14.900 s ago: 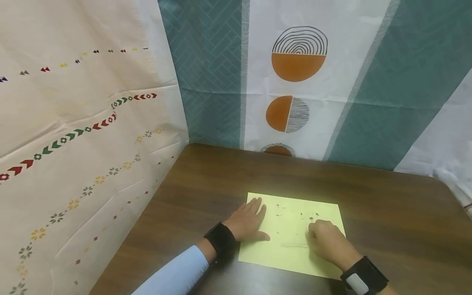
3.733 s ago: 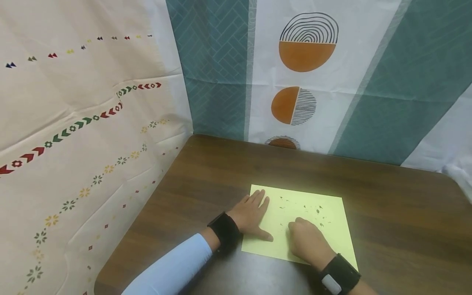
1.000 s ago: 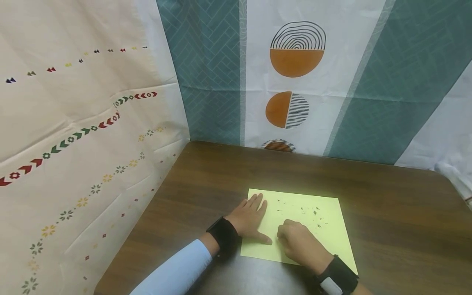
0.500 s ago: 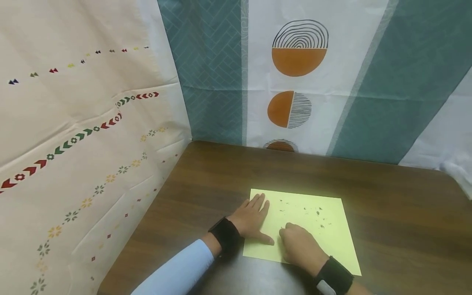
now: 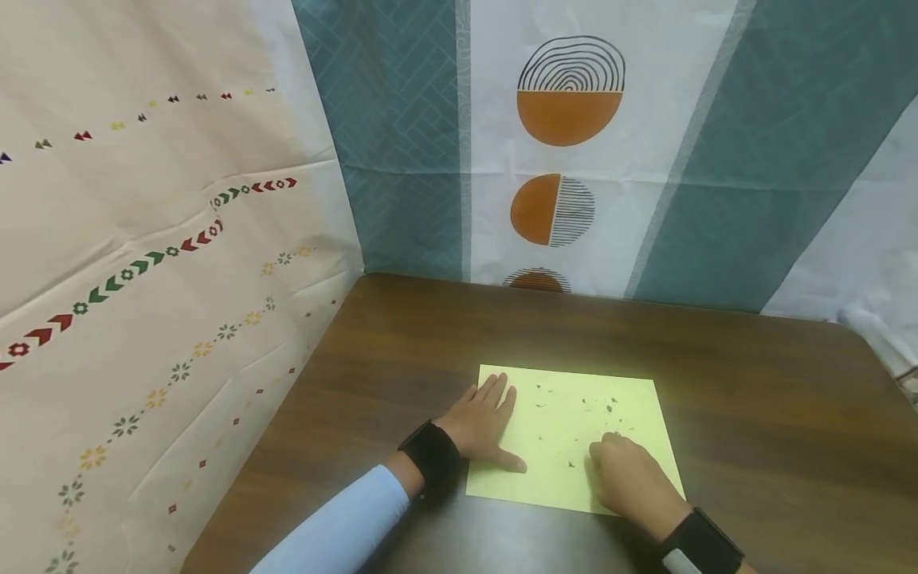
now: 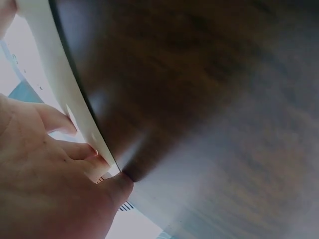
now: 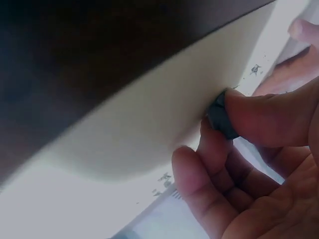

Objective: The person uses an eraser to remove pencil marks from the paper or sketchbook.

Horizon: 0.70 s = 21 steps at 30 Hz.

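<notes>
A pale yellow sheet of paper [image 5: 552, 488] lies flat on the dark wooden table. My left hand [image 5: 482, 426] rests on its left side with fingers spread, the little finger side and thumb apart. Over the right half, my right hand [image 5: 634, 482] is curled and low against the sheet. In the right wrist view its thumb and index finger pinch a small dark eraser [image 7: 222, 118], which touches the paper; the head view hides it behind the fingers. Several dark eraser crumbs [image 5: 610, 408] are scattered across the upper and middle part of the sheet.
Brown tabletop [image 5: 402, 335] surrounds the paper. A teal and white patterned curtain [image 5: 402, 159] hangs behind the table, and a cream embroidered cloth [image 5: 179, 263] along the left side. Black bands with small devices [image 5: 701, 544] sit on both wrists.
My right hand has shifted rightward over the sheet, uncovering a dark crumb near the middle. The grey line seen about fifteen seconds ago no longer shows. My left hand stays in place.
</notes>
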Motion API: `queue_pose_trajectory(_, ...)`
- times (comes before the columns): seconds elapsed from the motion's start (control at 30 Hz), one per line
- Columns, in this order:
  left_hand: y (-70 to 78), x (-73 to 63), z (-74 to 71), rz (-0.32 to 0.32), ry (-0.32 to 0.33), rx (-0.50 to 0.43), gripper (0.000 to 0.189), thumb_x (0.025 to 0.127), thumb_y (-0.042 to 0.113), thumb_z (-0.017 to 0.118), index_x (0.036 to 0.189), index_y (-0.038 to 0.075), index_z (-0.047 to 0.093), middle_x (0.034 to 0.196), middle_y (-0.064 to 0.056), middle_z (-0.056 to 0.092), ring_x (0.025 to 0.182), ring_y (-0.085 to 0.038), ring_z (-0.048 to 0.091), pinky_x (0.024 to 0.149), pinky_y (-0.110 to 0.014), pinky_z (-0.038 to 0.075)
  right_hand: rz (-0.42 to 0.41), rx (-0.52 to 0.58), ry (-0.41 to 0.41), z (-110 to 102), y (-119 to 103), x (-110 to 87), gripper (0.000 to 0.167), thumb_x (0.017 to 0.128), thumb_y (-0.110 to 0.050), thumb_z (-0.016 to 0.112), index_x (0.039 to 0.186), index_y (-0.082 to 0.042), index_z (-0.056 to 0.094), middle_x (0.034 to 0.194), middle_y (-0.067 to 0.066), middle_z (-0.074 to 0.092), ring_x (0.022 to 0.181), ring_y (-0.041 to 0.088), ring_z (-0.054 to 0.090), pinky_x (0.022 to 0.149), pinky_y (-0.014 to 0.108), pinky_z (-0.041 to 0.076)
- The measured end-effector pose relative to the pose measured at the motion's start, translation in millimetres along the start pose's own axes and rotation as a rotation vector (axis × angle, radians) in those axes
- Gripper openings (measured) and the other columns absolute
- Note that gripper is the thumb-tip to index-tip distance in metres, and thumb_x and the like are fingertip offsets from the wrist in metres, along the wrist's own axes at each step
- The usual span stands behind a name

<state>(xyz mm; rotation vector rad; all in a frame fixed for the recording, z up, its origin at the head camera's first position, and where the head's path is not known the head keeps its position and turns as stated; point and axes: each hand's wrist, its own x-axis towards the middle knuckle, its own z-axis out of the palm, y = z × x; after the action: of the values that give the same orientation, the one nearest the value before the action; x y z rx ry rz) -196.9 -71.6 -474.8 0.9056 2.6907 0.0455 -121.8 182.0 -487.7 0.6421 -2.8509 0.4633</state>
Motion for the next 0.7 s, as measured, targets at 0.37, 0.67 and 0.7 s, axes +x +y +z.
queue_pose_trajectory(0.37, -3.7, 2.3, 3.9, 0.008, 0.029, 0.045, 0.12, 0.076, 0.084, 0.059, 0.16, 0.005, 0.025, 0.166, -0.018, 0.016, 0.153, -0.031, 0.015, 0.119, -0.049, 0.024, -0.058, 0.068, 0.111, 2, 5, -2.7, 0.046, 0.074, 0.009, 0.065, 0.057, -0.02, 0.034, 0.063, -0.008, 0.026, 0.058, 0.008, 0.023, 0.047, 0.023, 0.025)
queue_pose_trajectory(0.67, -1.0, -1.0, 1.6, -0.001, 0.021, 0.038, 0.119, 0.077, 0.083, 0.06, 0.16, 0.006, 0.025, 0.166, -0.017, 0.016, 0.153, -0.031, 0.015, 0.119, -0.048, 0.023, -0.035, 0.075, -0.032, -8, 4, 5.2, 0.044, 0.068, 0.014, 0.063, 0.059, -0.019, 0.035, 0.062, -0.007, 0.027, 0.059, 0.009, 0.025, 0.05, 0.024, 0.026)
queue_pose_trajectory(0.7, -0.4, -1.2, 1.4, -0.001, 0.02, 0.038, 0.119, 0.077, 0.083, 0.06, 0.16, 0.006, 0.025, 0.166, -0.017, 0.016, 0.153, -0.031, 0.015, 0.119, -0.048, 0.023, -0.029, 0.081, -0.044, -9, 3, 7.1, 0.044, 0.068, 0.014, 0.063, 0.059, -0.019, 0.035, 0.063, -0.007, 0.027, 0.059, 0.009, 0.025, 0.051, 0.024, 0.026)
